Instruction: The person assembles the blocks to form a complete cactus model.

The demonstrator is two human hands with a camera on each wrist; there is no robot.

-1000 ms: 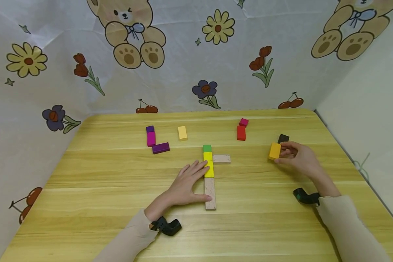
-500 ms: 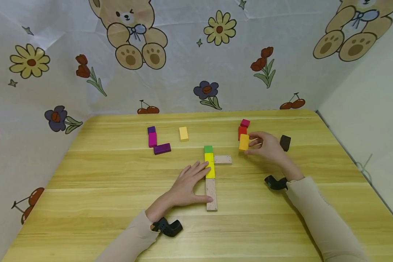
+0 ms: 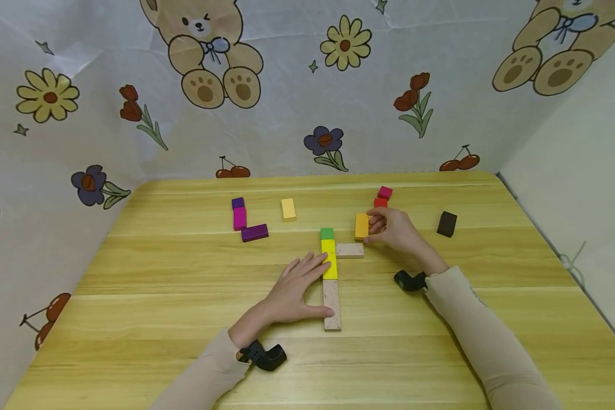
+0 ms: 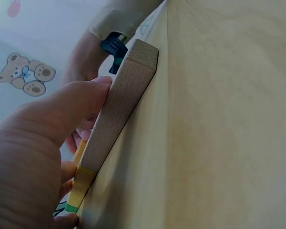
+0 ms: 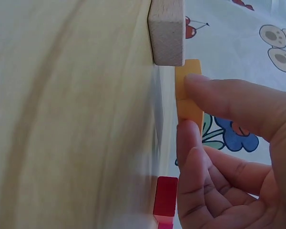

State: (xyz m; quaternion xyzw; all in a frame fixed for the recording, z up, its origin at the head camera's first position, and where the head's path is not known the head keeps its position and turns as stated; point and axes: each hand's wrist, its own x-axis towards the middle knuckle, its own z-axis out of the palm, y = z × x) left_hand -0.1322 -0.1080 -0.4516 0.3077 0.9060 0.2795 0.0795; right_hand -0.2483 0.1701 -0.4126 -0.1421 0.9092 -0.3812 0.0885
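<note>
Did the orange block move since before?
Yes. The orange block moved left, away from the dark block and closer to the green block.

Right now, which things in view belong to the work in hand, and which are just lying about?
Seemingly in use: orange block, pinched by the right hand; yellow piece and long plain block, touched by the left hand; green block and short plain block, adjoining the yellow piece.

Apparently lying about: dark block, red block, pink block, pale yellow block, magenta block, purple block, violet block.
</note>
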